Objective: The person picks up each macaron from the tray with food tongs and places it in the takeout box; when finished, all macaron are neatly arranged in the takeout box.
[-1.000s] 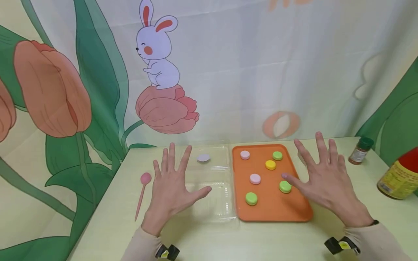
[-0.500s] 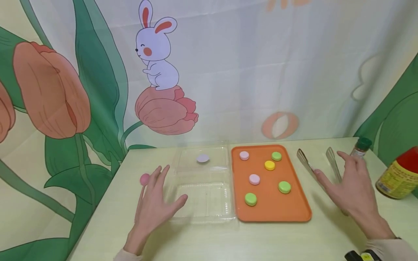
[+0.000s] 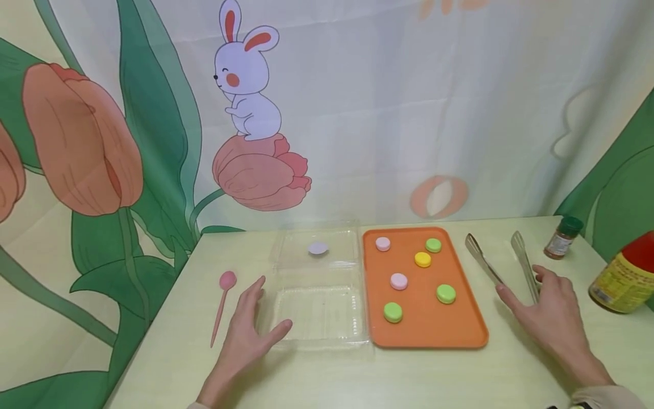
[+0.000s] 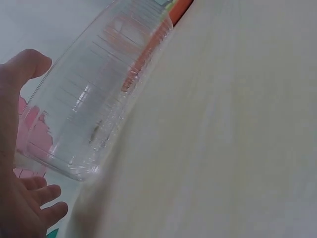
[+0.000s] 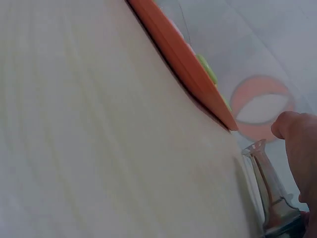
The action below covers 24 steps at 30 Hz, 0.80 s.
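Observation:
My left hand [image 3: 254, 321] lies flat on the table, fingers relaxed, its thumb against the front left corner of a clear plastic clamshell container [image 3: 327, 315]. In the left wrist view the container [image 4: 99, 99] sits just beyond the hand [image 4: 17, 148]. My right hand [image 3: 541, 304] rests over the joined end of metal tongs [image 3: 482, 261], thumb and fingers spread loosely and touching them. One tong arm [image 5: 270, 191] shows beside a finger [image 5: 297, 134] in the right wrist view. An orange tray [image 3: 426, 341] between the hands carries several pink, green and yellow macarons.
A pink spoon [image 3: 221, 307] lies left of my left hand. A pale lilac disc [image 3: 318, 247] sits in the container's open lid. At the far right stand a small spice jar [image 3: 562, 237] and a red-capped yellow bottle [image 3: 625, 275]. A printed curtain hangs behind the table.
Both hands moved outward and down from above the container and tray. The left settled beside the container. The right came onto the tongs' handle end.

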Available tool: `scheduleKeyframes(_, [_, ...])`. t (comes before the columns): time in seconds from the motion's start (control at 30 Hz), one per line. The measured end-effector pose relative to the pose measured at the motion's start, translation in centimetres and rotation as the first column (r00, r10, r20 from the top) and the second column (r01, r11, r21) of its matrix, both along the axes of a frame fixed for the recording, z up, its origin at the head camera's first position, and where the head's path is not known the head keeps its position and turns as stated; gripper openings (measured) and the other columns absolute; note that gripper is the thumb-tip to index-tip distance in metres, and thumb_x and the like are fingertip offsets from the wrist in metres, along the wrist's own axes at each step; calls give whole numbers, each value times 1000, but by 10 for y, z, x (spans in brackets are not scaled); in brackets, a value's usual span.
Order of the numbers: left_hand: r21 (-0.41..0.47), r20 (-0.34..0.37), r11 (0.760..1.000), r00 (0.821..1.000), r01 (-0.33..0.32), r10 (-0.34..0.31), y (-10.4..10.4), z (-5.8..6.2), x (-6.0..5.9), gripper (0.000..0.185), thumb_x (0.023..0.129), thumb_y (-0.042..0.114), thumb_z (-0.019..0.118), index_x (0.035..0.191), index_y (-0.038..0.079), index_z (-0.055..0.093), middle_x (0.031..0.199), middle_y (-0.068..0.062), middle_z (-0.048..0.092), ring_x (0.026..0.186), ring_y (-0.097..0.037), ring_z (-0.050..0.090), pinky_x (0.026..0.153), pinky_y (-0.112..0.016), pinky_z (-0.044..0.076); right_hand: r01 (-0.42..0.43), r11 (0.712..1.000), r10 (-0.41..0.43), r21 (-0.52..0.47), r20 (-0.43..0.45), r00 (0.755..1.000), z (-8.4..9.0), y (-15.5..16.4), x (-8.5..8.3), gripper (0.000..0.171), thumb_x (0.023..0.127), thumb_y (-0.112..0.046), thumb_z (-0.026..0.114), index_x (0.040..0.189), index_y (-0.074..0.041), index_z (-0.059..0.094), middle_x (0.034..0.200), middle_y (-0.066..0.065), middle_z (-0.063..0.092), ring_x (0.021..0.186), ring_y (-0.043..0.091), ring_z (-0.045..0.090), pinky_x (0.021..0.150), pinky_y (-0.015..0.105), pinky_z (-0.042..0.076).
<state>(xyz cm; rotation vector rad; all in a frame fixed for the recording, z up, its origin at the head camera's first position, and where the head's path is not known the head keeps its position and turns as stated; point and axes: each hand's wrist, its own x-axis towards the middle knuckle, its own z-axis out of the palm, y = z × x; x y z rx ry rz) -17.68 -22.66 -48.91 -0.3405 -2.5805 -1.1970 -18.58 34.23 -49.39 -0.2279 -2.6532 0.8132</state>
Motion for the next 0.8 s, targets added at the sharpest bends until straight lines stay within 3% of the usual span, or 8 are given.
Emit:
scheduleKeyframes(0.4, [25, 136, 1000, 991, 2, -6, -6, -2, 10, 121, 70, 57, 92, 166, 31, 22, 162, -1, 42, 146, -27, 45, 118, -50, 40, 26, 993, -28, 118, 13, 1000, -14, 3, -3, 101, 94, -57, 68, 141, 26, 35, 125, 50, 36, 114, 65, 33, 91, 75, 29])
scheduleKeyframes(0.57, [31, 143, 999, 990, 11, -15, -7, -2, 11, 123, 70, 58, 92, 166, 33, 20, 161, 2, 43, 146, -23, 44, 119, -46, 39, 9, 995, -10, 96, 16, 1000, -13, 7, -2, 89, 98, -48, 68, 139, 26, 39, 120, 46, 39, 107, 61, 39, 86, 71, 34])
scheduleKeyframes(0.8, [46, 137, 999, 990, 15, -22, -7, -5, 11, 121, 72, 54, 92, 167, 28, 21, 161, 2, 44, 145, -25, 47, 119, -47, 39, -45, 999, 44, 14, 45, 998, 4, 13, 5, 93, 98, -52, 66, 151, 16, 32, 125, 37, 39, 96, 47, 48, 73, 63, 44])
